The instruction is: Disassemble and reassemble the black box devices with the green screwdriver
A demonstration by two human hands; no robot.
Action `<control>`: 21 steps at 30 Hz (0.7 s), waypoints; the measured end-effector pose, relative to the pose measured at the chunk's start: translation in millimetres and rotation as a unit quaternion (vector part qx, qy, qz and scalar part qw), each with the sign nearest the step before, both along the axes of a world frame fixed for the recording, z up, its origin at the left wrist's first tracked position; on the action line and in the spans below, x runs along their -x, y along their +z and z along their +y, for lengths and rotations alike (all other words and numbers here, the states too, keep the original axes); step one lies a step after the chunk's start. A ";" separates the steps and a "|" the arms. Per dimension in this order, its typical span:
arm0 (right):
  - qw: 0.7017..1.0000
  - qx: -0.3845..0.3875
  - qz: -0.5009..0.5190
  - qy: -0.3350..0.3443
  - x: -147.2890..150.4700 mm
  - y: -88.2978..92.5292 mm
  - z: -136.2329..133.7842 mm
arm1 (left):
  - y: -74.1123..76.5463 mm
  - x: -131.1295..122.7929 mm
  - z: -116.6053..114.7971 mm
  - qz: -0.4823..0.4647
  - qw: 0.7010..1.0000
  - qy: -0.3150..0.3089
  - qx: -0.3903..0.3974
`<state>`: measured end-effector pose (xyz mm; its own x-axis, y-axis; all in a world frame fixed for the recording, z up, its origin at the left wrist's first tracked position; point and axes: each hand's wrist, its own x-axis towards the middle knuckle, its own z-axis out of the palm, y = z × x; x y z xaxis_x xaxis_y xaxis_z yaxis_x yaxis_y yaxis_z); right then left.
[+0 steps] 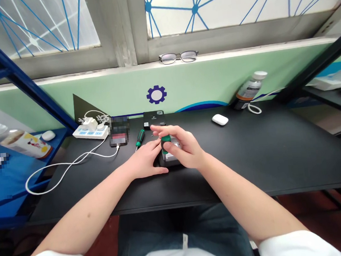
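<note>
My right hand [187, 146] is closed around the green and black handle of a screwdriver [166, 138], held upright. Its shaft points down at a dark box-shaped device [176, 161] with a pale label, lying on the table. My left hand [146, 160] braces the device's left side, with the thumb along the near edge and the fingers farther up. Both hands cover part of the device, and the screwdriver's tip is hard to make out. Just beyond my left hand lies a second green and black screwdriver [140, 137]. Behind the device is a flat black box [154, 118].
A phone [118, 131] on a white cable lies left, beside a power strip [90, 132]. A white earbud case [220, 119] and a tilted bottle [251, 90] are on the right. Glasses [179, 57] rest on the sill. Another bottle [22, 141] lies on the blue shelf.
</note>
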<state>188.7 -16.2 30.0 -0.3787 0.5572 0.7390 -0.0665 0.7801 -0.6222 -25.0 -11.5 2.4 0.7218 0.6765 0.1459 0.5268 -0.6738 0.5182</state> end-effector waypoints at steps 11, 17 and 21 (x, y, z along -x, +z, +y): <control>0.995 -0.073 0.035 -0.058 -0.9 5.6 4.6 | 1.6 0.5 -0.2 0.019 1.000 0.006 -0.004; 0.998 0.009 0.048 -0.048 4.4 -0.9 0.9 | 0.4 1.1 -0.1 0.037 0.999 0.022 0.012; 0.999 -0.034 0.003 -0.032 -1.3 0.5 2.6 | 0.4 1.3 0.4 0.041 0.999 0.015 0.001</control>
<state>190.0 -13.6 30.6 -0.3393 0.5294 0.7776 -0.0182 0.8228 -0.5681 -26.3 -11.1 2.8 0.7111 0.6979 0.0858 0.5867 -0.6561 0.4747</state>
